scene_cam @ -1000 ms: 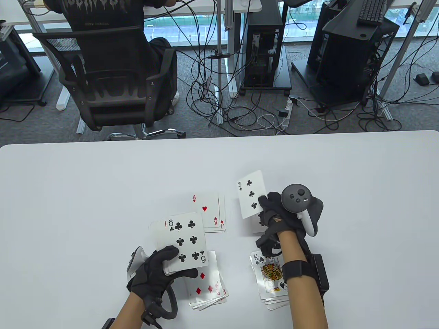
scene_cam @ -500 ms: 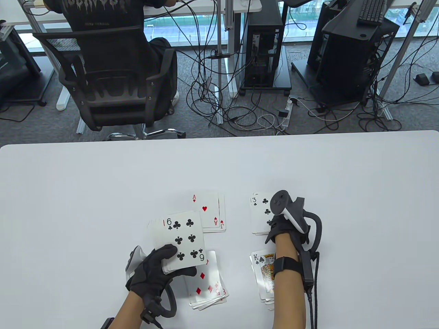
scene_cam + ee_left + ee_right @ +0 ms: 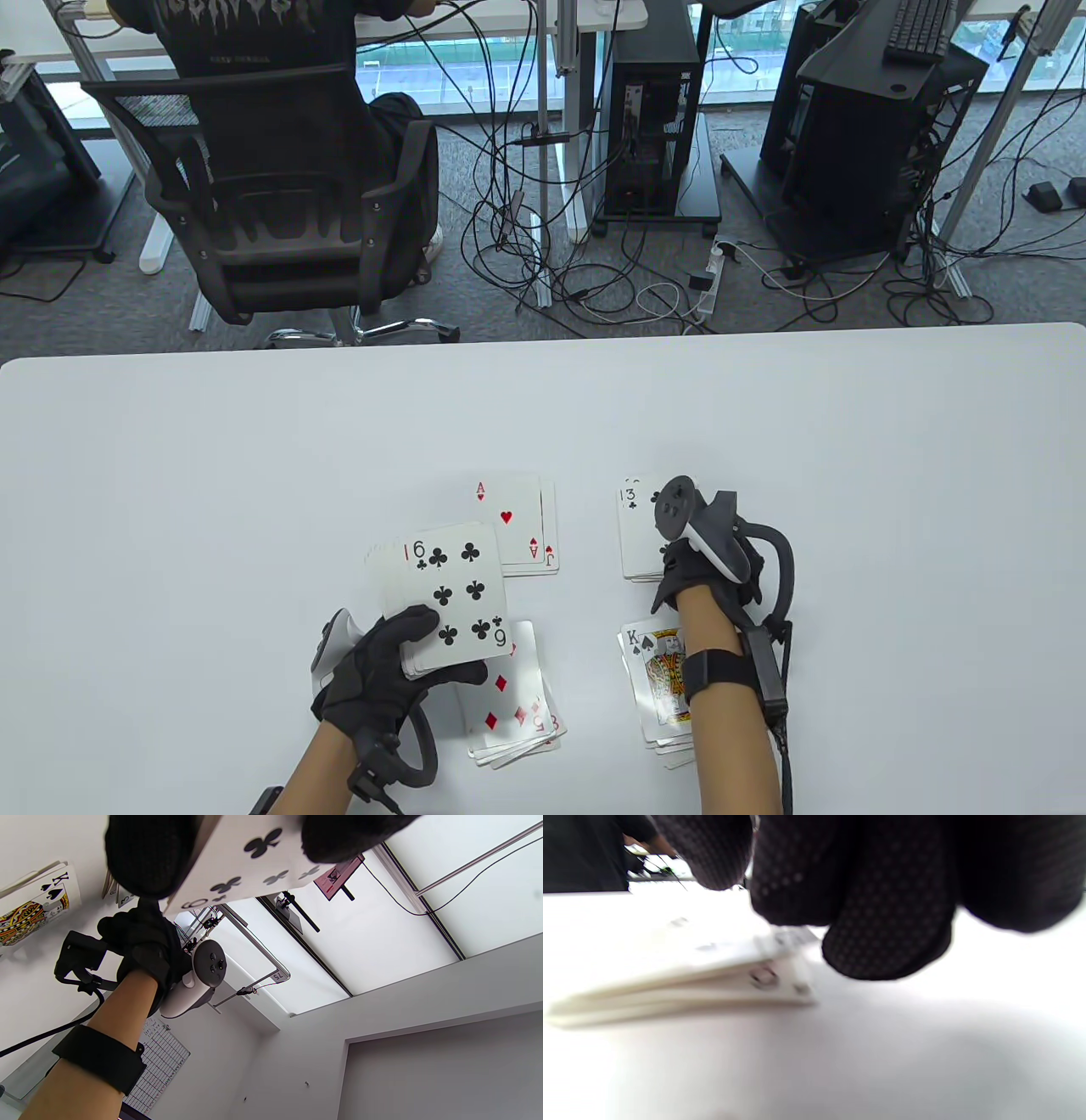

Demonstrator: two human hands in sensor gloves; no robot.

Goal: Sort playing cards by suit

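A: We have the unsorted deck [image 3: 445,598] fanned in our left hand [image 3: 377,675], low and left of centre in the table view, thumb curled over the face and fingers underneath, with the six of clubs on top.

B: And our right hand [image 3: 704,569]?

A: Right of centre, at the club pile [image 3: 638,531] whose top card is the three. The tracker [image 3: 704,531] covers the fingers from above. In the right wrist view the fingertips [image 3: 886,938] hang just beside the pile's edge, but we cannot tell whether they touch or pinch anything.

B: The other piles?

A: Hearts [image 3: 513,526] with the ace showing at centre, diamonds [image 3: 513,709] below our left hand, spades [image 3: 662,683] with the king under our right forearm. All on the white table [image 3: 212,475].

B: So the six goes next, to the clubs, we'd judge.

A: Likely. The cards look thin, light, slick and a little springy, so one should slide off easily but two may cling together. We'd push the top card sideways with the thumb, then pinch its free corner or long edge.

B: Gently, so the pile doesn't skid apart.
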